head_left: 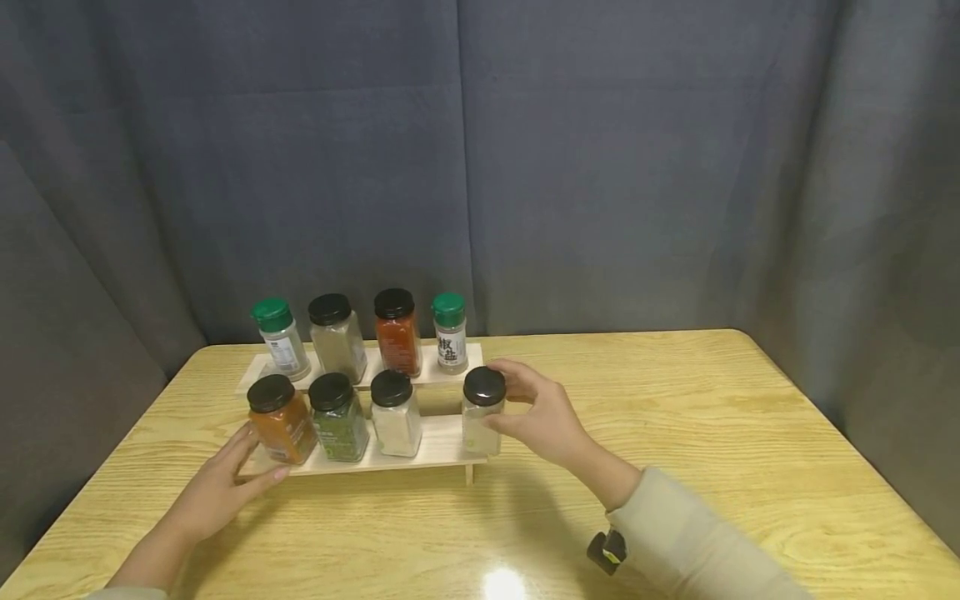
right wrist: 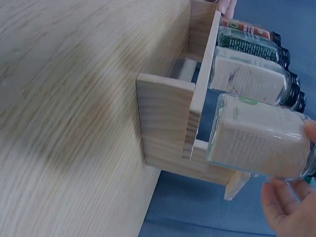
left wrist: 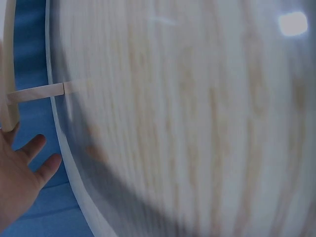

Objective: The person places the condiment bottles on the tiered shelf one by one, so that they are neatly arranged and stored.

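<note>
My right hand grips a square glass spice jar of pale powder with a black lid, thumb in front and fingers behind. The jar is at the right end of the lower shelf of a two-tier wooden spice rack; in the right wrist view its base appears slightly tilted at the shelf. At the rack's left end, my left hand holds the lower shelf, thumb at its front edge. Next to that hand stands an orange spice jar. A green herb jar and another pale powder jar follow along the shelf.
On the upper shelf stand a green-capped shaker, a grey-brown spice jar, a red spice jar and a second green-capped shaker. The wooden table extends to the right. Grey curtains hang behind it.
</note>
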The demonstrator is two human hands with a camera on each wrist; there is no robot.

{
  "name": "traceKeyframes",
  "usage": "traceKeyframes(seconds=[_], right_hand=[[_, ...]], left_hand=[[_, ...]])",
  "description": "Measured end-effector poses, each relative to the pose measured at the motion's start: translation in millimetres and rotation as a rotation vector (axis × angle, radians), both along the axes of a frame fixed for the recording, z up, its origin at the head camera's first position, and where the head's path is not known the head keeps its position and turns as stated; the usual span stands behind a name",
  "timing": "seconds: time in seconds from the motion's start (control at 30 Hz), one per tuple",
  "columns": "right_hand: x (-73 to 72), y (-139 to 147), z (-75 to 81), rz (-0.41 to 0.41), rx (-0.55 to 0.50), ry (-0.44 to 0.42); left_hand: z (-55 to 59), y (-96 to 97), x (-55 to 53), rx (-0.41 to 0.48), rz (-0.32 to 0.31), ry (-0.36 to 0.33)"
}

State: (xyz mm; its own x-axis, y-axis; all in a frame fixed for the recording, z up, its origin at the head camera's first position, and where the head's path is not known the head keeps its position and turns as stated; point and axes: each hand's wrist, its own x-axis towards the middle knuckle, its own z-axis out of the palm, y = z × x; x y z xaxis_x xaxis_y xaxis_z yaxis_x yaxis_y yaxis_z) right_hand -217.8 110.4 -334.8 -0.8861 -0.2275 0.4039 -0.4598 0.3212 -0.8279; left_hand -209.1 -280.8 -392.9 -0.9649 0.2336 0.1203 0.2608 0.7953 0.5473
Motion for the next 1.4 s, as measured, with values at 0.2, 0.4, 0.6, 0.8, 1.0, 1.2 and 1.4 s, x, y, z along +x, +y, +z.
traceKeyframes(seconds=[0.2,0.4,0.6,0.8,1.0,1.2,1.4], right_hand=[[0.5,-6.9,-2.2,0.002,0.001,0.000],[-0.3,-12.3,-4.7,0.017,-0.004,0.010],[-2.0,-16.4,-6.7,0.046,0.003,0.029],[-3.5,-20.3,-7.4,0.050,0.002,0.031],[-5.7,-25.7,-7.5,0.062,-0.008,0.030],[8.1,-33.1,12.6,0.069,0.013,0.051],[8.8,-36.6,15.4,0.078,0.058,0.058]], left_hand=[[-1.1,1.8,-1.3,-0.002,-0.006,0.005],[-3.5,2.8,-2.3,0.012,-0.013,0.003],[-6.0,3.6,-2.8,0.020,-0.012,0.008],[-6.3,4.5,-3.1,0.026,-0.009,0.010],[-5.6,5.2,-2.5,0.025,-0.001,0.005],[-5.7,2.2,-2.3,0.015,0.016,-0.018],[-4.8,-3.2,-2.3,0.018,0.024,-0.017]])
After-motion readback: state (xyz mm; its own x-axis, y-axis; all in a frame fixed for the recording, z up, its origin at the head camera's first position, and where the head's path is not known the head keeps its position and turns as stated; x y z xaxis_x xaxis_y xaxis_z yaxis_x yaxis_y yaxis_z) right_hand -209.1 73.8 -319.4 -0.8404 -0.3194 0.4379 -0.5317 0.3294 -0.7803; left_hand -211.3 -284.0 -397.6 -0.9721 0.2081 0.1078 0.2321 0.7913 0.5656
